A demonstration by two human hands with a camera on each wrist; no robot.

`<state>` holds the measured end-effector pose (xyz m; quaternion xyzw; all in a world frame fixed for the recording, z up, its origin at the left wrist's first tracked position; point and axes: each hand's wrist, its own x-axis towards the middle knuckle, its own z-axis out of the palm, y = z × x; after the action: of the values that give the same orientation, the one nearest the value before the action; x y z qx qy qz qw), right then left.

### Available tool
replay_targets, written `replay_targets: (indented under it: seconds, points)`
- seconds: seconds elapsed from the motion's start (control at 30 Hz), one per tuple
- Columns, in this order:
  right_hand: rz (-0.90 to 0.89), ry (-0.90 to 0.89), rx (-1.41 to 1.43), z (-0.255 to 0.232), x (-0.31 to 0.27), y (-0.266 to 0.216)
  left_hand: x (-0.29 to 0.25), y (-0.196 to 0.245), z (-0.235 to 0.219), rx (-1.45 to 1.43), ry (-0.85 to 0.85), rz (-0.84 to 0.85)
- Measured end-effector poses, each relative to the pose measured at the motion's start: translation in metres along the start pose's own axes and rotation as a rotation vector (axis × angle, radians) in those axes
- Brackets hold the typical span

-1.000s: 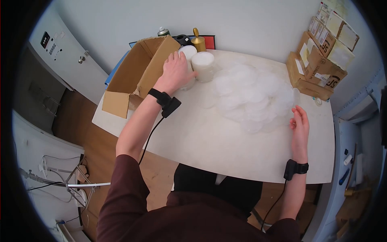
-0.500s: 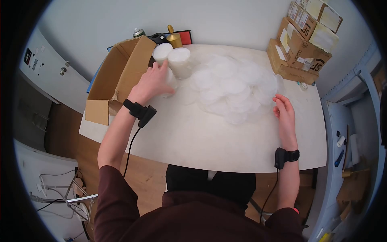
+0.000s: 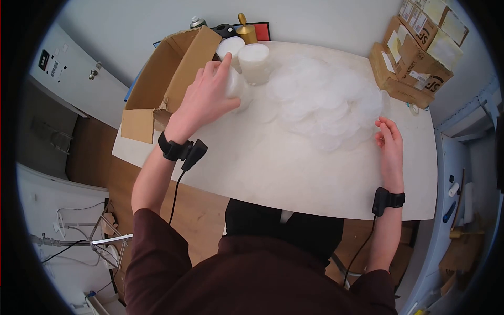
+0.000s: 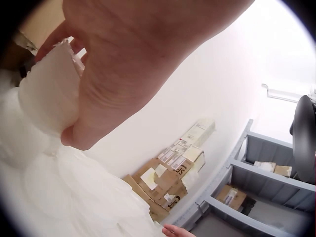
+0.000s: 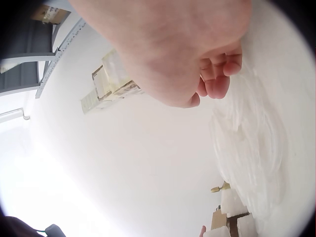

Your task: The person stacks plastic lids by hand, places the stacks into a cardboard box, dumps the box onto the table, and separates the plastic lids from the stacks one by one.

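Note:
My left hand [image 3: 206, 95] is around a short white cylinder [image 4: 49, 94] that looks like a stack of thin round discs. In the left wrist view the thumb presses its near side, the fingers reach round the far side, and it leans. Two more such white stacks, one in front [image 3: 255, 65] and one behind [image 3: 230, 48], stand just beyond. A wide heap of loose, translucent white discs [image 3: 320, 100] spreads over the middle of the table. At the heap's right edge, my right hand [image 3: 389, 139] has loosely curled fingers and holds nothing.
An opened cardboard box [image 3: 181, 68] lies left of my left hand, flap toward me. Behind the stacks are a brass-coloured object [image 3: 245, 32] and a spray can [image 3: 197, 22]. Taped cartons [image 3: 415, 68] are piled at the back right, near a tape roll [image 3: 414, 108].
My left hand has shifted from the rear stacks to the nearer one, its thumb and fingers now around it. The right hand stays by the heap. The head view swung right, then back.

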<state>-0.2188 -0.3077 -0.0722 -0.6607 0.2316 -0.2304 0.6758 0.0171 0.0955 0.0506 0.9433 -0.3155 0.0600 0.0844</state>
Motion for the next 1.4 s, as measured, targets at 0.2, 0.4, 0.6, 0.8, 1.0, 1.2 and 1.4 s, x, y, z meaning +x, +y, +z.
replay_targets:
  seconds: [0.2,0.4,0.6,0.8,1.0,1.2,1.4]
  points:
    - [-0.020,0.058,0.023,-0.002,0.002,0.007,-0.048,0.014,-0.018,-0.193,0.188,0.007]
    - [-0.207,-0.176,-0.147,0.058,-0.078,-0.036,-0.123,0.052,0.012,-1.468,-0.082,-0.044]
    - [-0.611,-0.638,-0.338,0.125,-0.145,-0.075,-0.166,0.099,0.054,-1.769,-0.076,-0.064]
    - [-0.710,-0.641,-0.356,0.139,-0.156,-0.063,-0.186,0.101,0.064,-1.812,-0.034,-0.030]
    - [-0.687,-0.610,-0.396,0.142,-0.163,-0.062,-0.189,0.096,0.072,-1.939,-0.043,-0.062]
    - [-0.683,-0.555,-0.405,0.145,-0.166,-0.060,-0.185,0.097,0.069,-2.065,-0.140,-0.178]
    - [-0.701,-0.527,-0.375,0.147,-0.165,-0.052,-0.183,0.101,0.072,-2.168,-0.201,-0.212]
